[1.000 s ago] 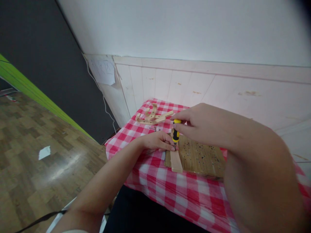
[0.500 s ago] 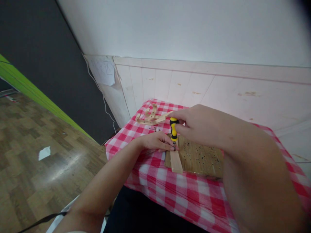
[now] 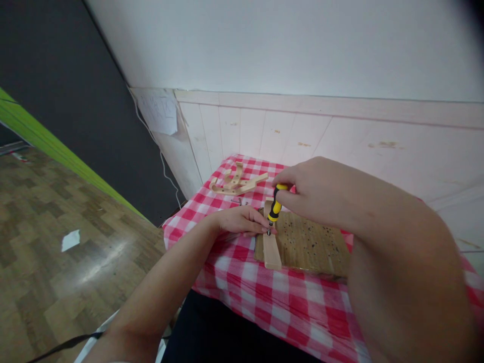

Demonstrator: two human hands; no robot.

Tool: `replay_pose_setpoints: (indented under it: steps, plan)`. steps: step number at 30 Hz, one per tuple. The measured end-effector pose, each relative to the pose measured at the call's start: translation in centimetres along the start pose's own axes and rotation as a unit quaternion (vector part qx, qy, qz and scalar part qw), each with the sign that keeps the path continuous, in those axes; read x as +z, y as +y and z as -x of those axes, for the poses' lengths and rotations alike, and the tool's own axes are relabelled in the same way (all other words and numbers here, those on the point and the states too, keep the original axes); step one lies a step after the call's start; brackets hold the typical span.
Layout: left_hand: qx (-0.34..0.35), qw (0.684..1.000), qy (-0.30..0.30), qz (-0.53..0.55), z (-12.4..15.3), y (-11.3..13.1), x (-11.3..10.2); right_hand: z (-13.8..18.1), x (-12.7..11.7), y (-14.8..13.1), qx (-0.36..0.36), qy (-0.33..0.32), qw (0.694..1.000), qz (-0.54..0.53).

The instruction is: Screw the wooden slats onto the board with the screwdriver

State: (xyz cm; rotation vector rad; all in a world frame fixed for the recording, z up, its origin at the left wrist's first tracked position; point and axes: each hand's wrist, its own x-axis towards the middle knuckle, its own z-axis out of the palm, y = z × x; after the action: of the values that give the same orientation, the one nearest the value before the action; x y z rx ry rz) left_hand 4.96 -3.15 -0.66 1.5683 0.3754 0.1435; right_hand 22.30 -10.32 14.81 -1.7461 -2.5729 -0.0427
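Observation:
My right hand [image 3: 300,184] is closed around the handle of a yellow and black screwdriver [image 3: 277,202], tilted with its tip down to the left. The tip meets a pale wooden strip [image 3: 271,253], which lies lengthwise along the left side of a brown board [image 3: 313,242]. At that tip, the fingers of my left hand [image 3: 247,221] pinch a small metal screw [image 3: 268,232], partly hidden by the fingertips. Several loose screws [image 3: 240,201] lie on the cloth just beyond my left hand.
Pale curved wooden hook pieces [image 3: 236,186] rest at the back left of the table. A red and white checked cloth [image 3: 242,272] covers the table, which stands against a white panelled wall [image 3: 249,131]. The board is scattered with dark holes or specks.
The screwdriver has gone from nearly upright to leaning, its handle top shifting right with my right hand. My left hand stays at the tip.

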Motion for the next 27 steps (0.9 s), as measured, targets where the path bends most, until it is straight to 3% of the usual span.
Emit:
replay_pose_setpoints:
  steps: [9, 18, 24, 27]
  plan:
    - [0.02, 0.999, 0.038, 0.012, -0.37, -0.14, 0.4, 0.0, 0.06, 0.41, 0.03, 0.011, 0.999, 0.026]
    - [0.003, 0.999, 0.035, 0.006, -0.51, 0.02, 0.28, 0.31, -0.02, -0.08, -0.029, 0.012, 0.999, 0.013]
    - [0.003, 0.999, 0.047, -0.015, -0.52, -0.38, 0.16, -0.2, -0.14, -0.06, 0.035, 0.013, 0.999, 0.012]
    - [-0.001, 0.997, 0.062, -0.042, -0.48, -0.45, 0.11, -0.36, 0.04, 0.07, -0.01, 0.01, 0.999, -0.031]
